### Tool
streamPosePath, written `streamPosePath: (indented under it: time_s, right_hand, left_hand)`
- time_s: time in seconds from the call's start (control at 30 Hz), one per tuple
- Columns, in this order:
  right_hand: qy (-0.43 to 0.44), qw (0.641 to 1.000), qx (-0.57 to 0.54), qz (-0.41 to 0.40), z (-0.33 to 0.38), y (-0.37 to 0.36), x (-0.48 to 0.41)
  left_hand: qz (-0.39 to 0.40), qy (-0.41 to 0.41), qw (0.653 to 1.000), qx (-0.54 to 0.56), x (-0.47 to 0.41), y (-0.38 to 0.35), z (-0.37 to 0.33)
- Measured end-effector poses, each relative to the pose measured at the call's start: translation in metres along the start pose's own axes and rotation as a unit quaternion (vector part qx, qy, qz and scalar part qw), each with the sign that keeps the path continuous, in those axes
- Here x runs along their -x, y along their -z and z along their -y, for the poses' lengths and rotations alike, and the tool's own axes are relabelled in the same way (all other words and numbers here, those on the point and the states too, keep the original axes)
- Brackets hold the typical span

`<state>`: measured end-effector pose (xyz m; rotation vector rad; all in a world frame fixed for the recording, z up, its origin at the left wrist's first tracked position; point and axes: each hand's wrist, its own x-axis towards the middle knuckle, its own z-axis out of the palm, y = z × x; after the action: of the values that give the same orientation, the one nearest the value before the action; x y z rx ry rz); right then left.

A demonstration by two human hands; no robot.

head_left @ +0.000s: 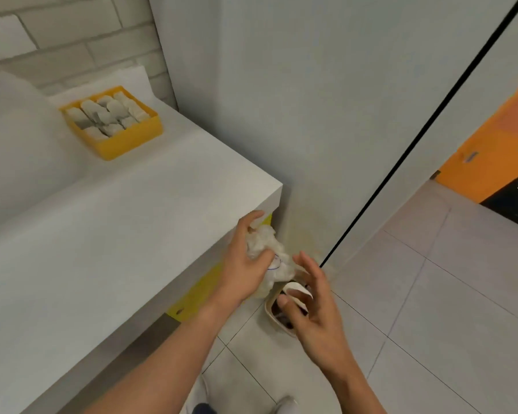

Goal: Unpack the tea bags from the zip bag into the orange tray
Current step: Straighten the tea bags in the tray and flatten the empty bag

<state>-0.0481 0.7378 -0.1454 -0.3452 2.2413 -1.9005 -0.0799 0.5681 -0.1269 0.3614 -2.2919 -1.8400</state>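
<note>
Our left hand (245, 264) clutches the crumpled zip bag (269, 249) over a floor bin (277, 322), with our right hand (314, 303) released beside it. Tea bags (108, 115) fill the orange tray (126, 146). Even 1 overlooked tea bag inside could get binned.

The left hand (245, 264) covers much of the crumpled zip bag (266, 243), and a blue mark on the plastic is too small to read. Just off the right corner of the surface (117, 234), the right hand (314, 306) hides most of a small bin (277, 319) on the floor; its dark contents are unclear. The tea bags (108, 115) in the orange tray (126, 144), by the far edge, are too blurred to count. A large pale blur (15, 138) is cut off at the left. Both forearms run off the bottom.
</note>
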Motion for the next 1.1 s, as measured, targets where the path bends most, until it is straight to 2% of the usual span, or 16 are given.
streamPosePath:
  time_s: [0.1, 0.2, 0.3, 0.47, 0.57, 0.6, 0.67, 0.77, 0.9, 1.1]
  right_hand:
    - [0.000, 0.990, 0.085, 0.113, -0.040, 0.009, 0.009]
    - [-0.005, 0.980, 0.145, 0.133, -0.084, 0.013, 0.004]
    - [-0.022, 0.976, 0.195, 0.093, -0.142, 0.016, 0.002]
    - [-0.070, 0.975, 0.210, -0.028, -0.267, 0.026, 0.012]
    - [-0.110, 0.962, 0.221, -0.119, -0.337, 0.023, 0.009]
    - [-0.119, 0.958, 0.226, -0.134, -0.360, 0.020, 0.007]
    - [-0.119, 0.949, 0.254, -0.140, -0.406, 0.012, 0.001]
    - [-0.122, 0.938, 0.292, -0.140, -0.466, -0.003, -0.010]
    - [-0.172, 0.941, 0.258, -0.136, -0.532, -0.014, -0.029]
    - [-0.192, 0.917, 0.341, -0.078, -0.584, -0.028, -0.071]
  left_hand:
    - [0.017, 0.011, 1.000, -0.007, 0.015, -0.041, 0.028]
    - [0.064, 0.116, 0.990, 0.048, 0.032, -0.076, 0.067]
    - [0.147, 0.208, 0.965, 0.062, 0.043, -0.103, 0.114]
    - [0.256, 0.252, 0.932, -0.046, 0.031, -0.134, 0.213]
    - [0.196, 0.273, 0.942, -0.029, 0.012, -0.142, 0.277]
    - [0.170, 0.267, 0.946, -0.065, 0.005, -0.142, 0.300]
    - [0.172, 0.231, 0.940, -0.185, -0.007, -0.143, 0.351]
    - [0.242, 0.199, 0.905, -0.287, -0.019, -0.156, 0.419]
    - [0.269, 0.207, 0.907, -0.250, -0.035, -0.181, 0.482]
    - [0.270, 0.259, 0.913, -0.162, -0.044, -0.207, 0.529]
